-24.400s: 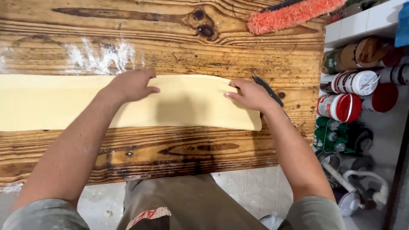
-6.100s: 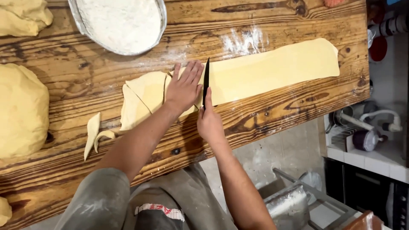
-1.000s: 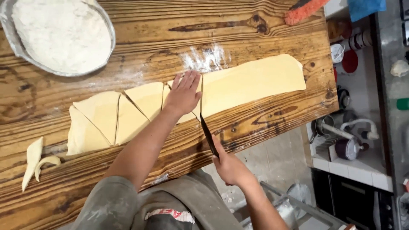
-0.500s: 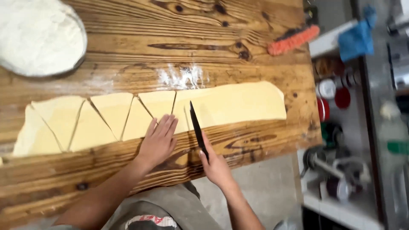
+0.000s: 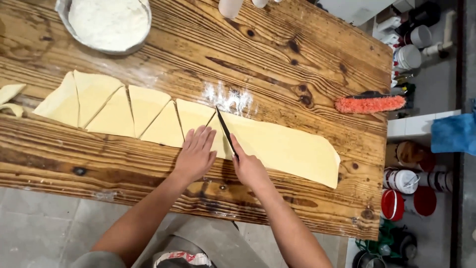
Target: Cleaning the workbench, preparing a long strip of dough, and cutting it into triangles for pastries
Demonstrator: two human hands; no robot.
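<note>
**Knife laid across the dough strip, other hand pressing beside it**

Your right hand is closed around the handle of a dark-bladed knife, the forefinger stretched along its back; the blade lies slantwise across the dough strip, its tip near the strip's far edge. Your left hand lies flat, fingers spread and holding nothing, pressing on the dough just to the left of the blade.

To the left of that hand sits a row of cut triangles, edge to edge, with two small scraps at the far left. The uncut part of the strip runs rightward toward the end of the wooden table. A patch of loose flour lies just beyond the knife tip. A metal bowl of flour stands at the far left corner, and an orange brush lies near the right end, well apart from the dough.
</note>
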